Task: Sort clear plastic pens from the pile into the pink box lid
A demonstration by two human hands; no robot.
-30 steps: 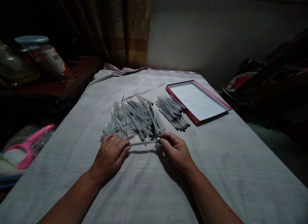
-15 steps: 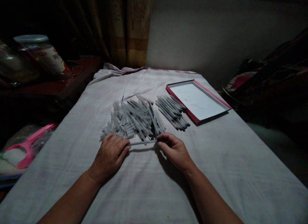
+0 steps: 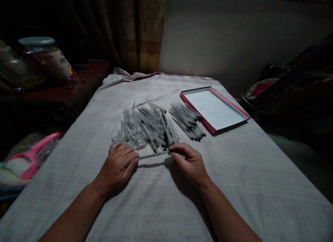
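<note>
A slim pen [image 3: 153, 154] spans the gap between my hands, held nearly level just above the cloth. My left hand [image 3: 118, 164] is closed round its left end, and my right hand [image 3: 188, 162] pinches the right end between thumb and fingers. Both ends are hidden by the fingers. Right behind them lies a loose heap of clear pen parts [image 3: 149, 122], with short translucent caps [image 3: 130, 132] on its left side and dark tips mixed in. To the right of the heap, a neater bundle of pens [image 3: 186, 120] with black ends lies side by side.
A shallow red-edged box lid [image 3: 215, 108] with a white inside lies at the right. The white cloth [image 3: 166, 207] covers the bed-like surface. On the left stand a dark red table [image 3: 85, 80] bearing a lidded jar [image 3: 56, 61], and a pink-handled object [image 3: 32, 157] lower down.
My left hand has shifted slightly left, and a bit more of the pen shows between my hands. The pen now tilts slightly up toward the right. The piles look unchanged.
</note>
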